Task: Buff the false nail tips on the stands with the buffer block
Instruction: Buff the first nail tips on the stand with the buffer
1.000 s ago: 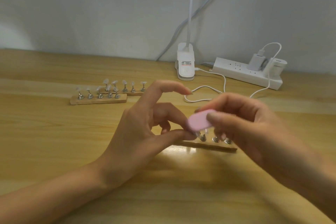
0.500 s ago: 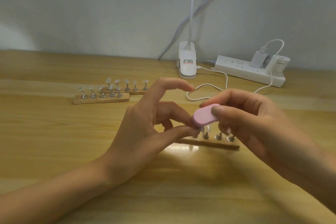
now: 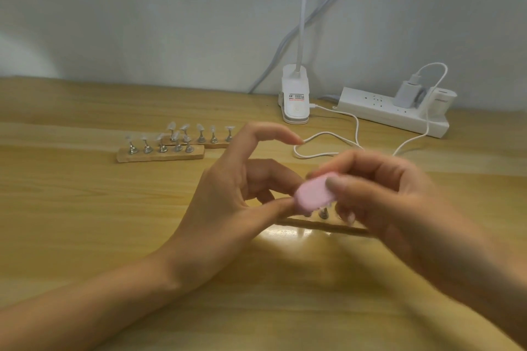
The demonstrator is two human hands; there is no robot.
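Down and left slides the pink buffer block point(image 3: 313, 194) since half a second ago, closing on the left thumb, and the right hand point(image 3: 399, 202) smears into blur with it.

Head view: the right hand pinches the block, thumb on its face and fingers behind, right above the near stand point(image 3: 336, 227), whose wooden base shows as a thin strip on the desk point(image 3: 85, 208). One metal peg point(image 3: 323, 212) of that stand peeks out just under the block; whatever sits on top of it is hidden. The left hand point(image 3: 236, 202) is at the near stand's left end, index finger arched high, thumb and middle finger drawn narrow, thumb tip touching the block's edge. Whether they grip anything, I cannot tell.

Well behind and left of the near stand, two far stands point(image 3: 161, 154) lie close together, with pale false nail tips point(image 3: 171, 125) on upright pegs. Behind the near stand are a white lamp clip point(image 3: 295, 100) and a looping cable point(image 3: 328, 145), and behind it to the right a power strip point(image 3: 390, 111).
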